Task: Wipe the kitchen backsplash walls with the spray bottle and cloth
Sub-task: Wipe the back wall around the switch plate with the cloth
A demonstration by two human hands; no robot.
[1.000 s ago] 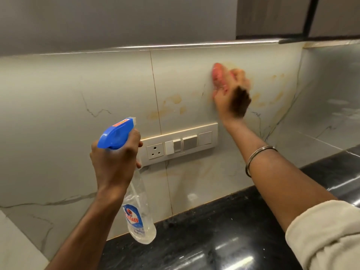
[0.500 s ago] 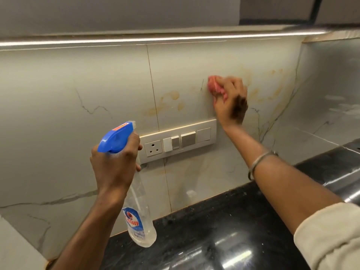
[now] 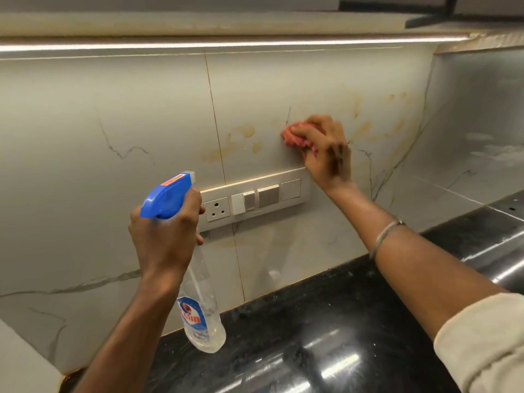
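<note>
My right hand [image 3: 326,154] grips a bunched pink cloth [image 3: 292,136] and presses it against the pale marble backsplash [image 3: 141,114], just above the right end of the switch plate. Yellowish stains mark the tile left and right of the cloth. My left hand [image 3: 163,231] holds a clear spray bottle [image 3: 202,316] by its neck, fingers curled under the blue trigger head [image 3: 166,198]. The bottle hangs above the black counter, its nozzle facing the wall.
A cream switch plate with a socket and switches [image 3: 255,198] sits on the wall between my hands. A glossy black granite counter [image 3: 326,336] runs below. A lit strip [image 3: 198,46] lines the underside of the upper cabinet. A side wall [image 3: 482,137] meets the backsplash at right.
My right hand has wiped the cloth downward and slightly left, from high on the tile to just above the switch plate. My left hand with the bottle has stayed about where it was.
</note>
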